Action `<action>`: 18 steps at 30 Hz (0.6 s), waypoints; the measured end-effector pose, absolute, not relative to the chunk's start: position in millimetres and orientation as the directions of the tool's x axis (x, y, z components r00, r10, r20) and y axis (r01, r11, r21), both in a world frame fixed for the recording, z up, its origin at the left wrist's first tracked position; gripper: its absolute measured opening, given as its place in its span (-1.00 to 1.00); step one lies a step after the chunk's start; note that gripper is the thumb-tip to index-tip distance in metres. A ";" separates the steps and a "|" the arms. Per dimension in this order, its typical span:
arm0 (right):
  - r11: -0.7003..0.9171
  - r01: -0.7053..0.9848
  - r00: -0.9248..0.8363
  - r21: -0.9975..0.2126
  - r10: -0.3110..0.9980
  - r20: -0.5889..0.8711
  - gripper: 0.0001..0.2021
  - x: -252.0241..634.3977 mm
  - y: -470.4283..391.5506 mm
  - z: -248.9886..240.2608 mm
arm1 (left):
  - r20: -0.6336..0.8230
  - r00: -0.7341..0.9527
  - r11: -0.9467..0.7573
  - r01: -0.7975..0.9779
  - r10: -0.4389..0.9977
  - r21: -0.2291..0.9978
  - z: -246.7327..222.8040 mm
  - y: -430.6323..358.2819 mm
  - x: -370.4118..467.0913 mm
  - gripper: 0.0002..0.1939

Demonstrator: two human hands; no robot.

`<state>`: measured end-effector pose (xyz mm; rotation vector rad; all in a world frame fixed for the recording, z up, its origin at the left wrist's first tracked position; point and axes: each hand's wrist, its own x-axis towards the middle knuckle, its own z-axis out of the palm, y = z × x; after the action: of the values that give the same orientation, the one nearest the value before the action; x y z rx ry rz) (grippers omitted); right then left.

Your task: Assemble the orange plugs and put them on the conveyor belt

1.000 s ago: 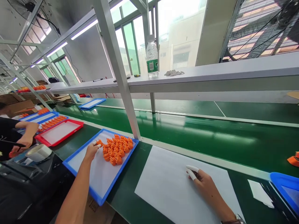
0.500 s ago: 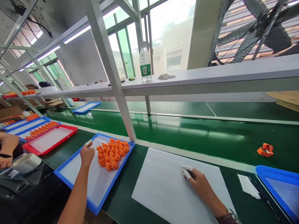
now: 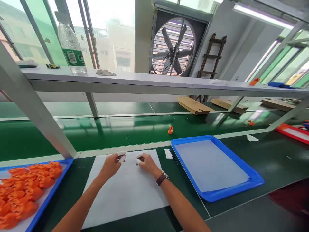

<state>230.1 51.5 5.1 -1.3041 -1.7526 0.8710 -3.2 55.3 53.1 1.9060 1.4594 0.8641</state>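
My left hand (image 3: 112,166) is over the upper part of a white paper sheet (image 3: 125,193), its white-covered fingertips pinched together; anything between them is too small to make out. Facing it from the right, my right hand (image 3: 147,165) is also closed in a pinch above the sheet, with white coverings on its fingertips and a watch on the wrist. What it grips, if anything, cannot be made out. A gap separates the two hands. To the left, many orange plastic pieces (image 3: 26,183) lie heaped in a blue-rimmed tray (image 3: 51,193).
A blue tray (image 3: 217,193) with a white liner lies to the right, beside a white scrap (image 3: 168,153). One orange piece (image 3: 170,130) sits on the green surface behind. A shelf (image 3: 145,84) on slanted posts carries a bottle (image 3: 72,48). Cardboard (image 3: 195,104) lies farther back.
The view has swung to the right. My left hand has left the tray of orange pieces and come over the paper, near my right hand. My right hand's fingers have closed.
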 end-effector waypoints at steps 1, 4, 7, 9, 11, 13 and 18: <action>0.236 0.479 -0.153 -0.845 0.971 0.184 -0.85 241.0 57.8 8.4 | 0.146 0.231 -0.259 0.600 0.962 0.757 43.6 59.9 6.9 -0.71; 0.190 0.612 -0.038 -0.768 0.977 0.211 -0.80 287.8 83.0 23.8 | 0.186 0.359 -0.378 0.592 0.914 0.712 19.5 63.4 22.6 -0.71; 0.089 0.735 0.094 -0.673 0.968 0.232 -0.74 344.7 115.4 40.0 | 0.249 0.441 -0.485 0.577 0.862 0.657 0.0 57.4 24.9 -0.69; 0.008 0.801 0.152 -0.599 0.964 0.216 -0.67 377.3 137.1 46.3 | 0.264 0.454 -0.508 0.585 0.851 0.632 -8.0 53.4 24.1 -0.72; -0.069 0.850 0.184 -0.521 0.968 0.172 -0.64 399.1 156.5 47.5 | 0.252 0.451 -0.498 0.591 0.856 0.635 -11.1 51.2 23.5 -0.75; -0.141 0.882 0.211 -0.450 0.971 0.110 -0.66 408.8 173.0 44.9 | 0.243 0.435 -0.478 0.590 0.867 0.651 -11.0 50.7 23.5 -0.76; -0.206 0.920 0.230 -0.333 0.973 0.034 -0.68 398.4 202.1 38.8 | 0.266 0.409 -0.472 0.567 0.873 0.675 -10.5 50.0 24.4 -0.77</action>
<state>398.4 202.1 38.8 -2.2248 -1.7699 0.2644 24.4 50.0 -10.5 2.1824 1.2228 0.8333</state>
